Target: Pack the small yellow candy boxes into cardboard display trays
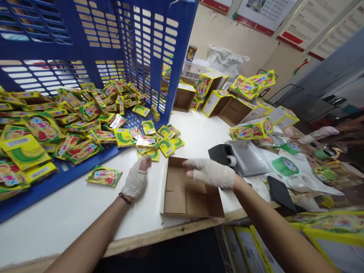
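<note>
My left hand [137, 177], in a white fingerless glove, is low over the table beside the loose small yellow-green packets. Its fingers reach toward the nearest packet [153, 154], and I see nothing held in them. My right hand [212, 172], gloved the same way, hovers over an open cardboard box [196, 204] with its fingers stretched out and no object in them. Bare brown inner flaps show at the bottom of the box. One flat packet [104, 176] lies apart, left of my left hand.
A big blue crate [182, 45] lies tipped on its side, packets piled inside and spilling out. Open yellow display boxes [250, 129] stand at the back right. A black tape dispenser [220, 153], clear plastic sheets [250, 159] and green tape [285, 166] lie right of my right hand.
</note>
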The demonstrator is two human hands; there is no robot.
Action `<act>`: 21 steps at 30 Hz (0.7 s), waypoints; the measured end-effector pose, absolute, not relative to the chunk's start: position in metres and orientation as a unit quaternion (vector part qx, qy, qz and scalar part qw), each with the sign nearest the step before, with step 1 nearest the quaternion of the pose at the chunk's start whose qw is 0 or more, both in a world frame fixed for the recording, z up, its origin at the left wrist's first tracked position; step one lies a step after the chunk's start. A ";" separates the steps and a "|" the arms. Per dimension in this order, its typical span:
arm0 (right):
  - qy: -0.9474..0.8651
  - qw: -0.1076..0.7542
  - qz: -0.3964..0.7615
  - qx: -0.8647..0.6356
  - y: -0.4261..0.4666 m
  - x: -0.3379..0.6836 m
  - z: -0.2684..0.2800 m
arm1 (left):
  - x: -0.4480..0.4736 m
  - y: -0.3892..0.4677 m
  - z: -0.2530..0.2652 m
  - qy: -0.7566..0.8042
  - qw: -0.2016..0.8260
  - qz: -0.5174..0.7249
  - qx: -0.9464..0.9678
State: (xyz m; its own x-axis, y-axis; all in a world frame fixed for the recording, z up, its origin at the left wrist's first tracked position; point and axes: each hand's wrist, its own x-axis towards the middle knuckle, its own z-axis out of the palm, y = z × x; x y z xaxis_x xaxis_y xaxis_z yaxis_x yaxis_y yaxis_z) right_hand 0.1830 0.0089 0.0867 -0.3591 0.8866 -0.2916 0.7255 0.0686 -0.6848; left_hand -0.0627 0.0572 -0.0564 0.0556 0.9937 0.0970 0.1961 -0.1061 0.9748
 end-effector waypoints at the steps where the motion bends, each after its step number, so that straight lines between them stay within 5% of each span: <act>1: -0.753 0.026 0.387 -0.531 0.001 0.182 0.088 | -0.062 0.057 -0.056 0.509 0.415 0.453 0.602; 4: -0.790 -0.171 0.387 -0.443 -0.022 0.171 0.088 | -0.059 0.054 -0.052 0.504 0.356 0.437 0.655; 7: -0.806 -0.223 0.369 -0.406 -0.035 0.158 0.082 | -0.060 0.052 -0.048 0.500 0.318 0.440 0.674; 11: -0.806 -0.181 0.422 -0.374 -0.037 0.152 0.075 | -0.072 0.062 -0.039 0.519 0.199 0.472 0.685; 14: -0.796 -0.047 0.456 -0.395 -0.013 0.155 0.076 | -0.080 0.085 -0.027 0.543 0.081 0.401 0.734; 17: -0.757 0.083 0.353 -0.544 0.041 0.155 0.076 | -0.079 0.116 -0.014 0.555 0.045 0.259 0.789; 21: -0.671 0.050 0.214 -0.708 0.116 0.140 0.060 | -0.074 0.149 -0.002 0.546 0.047 0.188 0.815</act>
